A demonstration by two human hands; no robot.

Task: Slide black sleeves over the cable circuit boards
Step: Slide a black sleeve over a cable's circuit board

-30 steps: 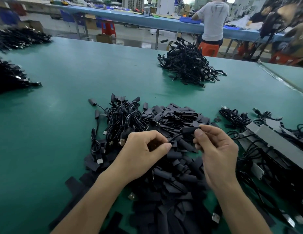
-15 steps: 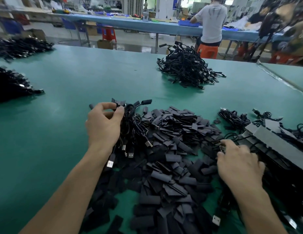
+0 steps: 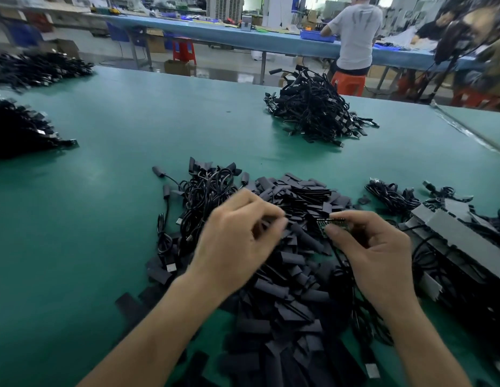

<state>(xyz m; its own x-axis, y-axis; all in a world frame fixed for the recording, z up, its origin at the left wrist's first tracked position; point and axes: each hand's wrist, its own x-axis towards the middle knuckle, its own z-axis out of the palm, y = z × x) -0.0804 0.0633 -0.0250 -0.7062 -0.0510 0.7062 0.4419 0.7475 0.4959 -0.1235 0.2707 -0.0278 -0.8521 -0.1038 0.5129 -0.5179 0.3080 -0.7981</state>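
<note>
From the head camera, the right hand pinches a small green circuit board between thumb and fingertips, just above the big pile of black sleeves in the near middle of the green table. The left hand is blurry, with its fingers bent over the pile. I cannot tell if it holds a sleeve. The board is bare, so its sleeve is not on yet. Many sleeves look left to do. No writing can be read.
</note>
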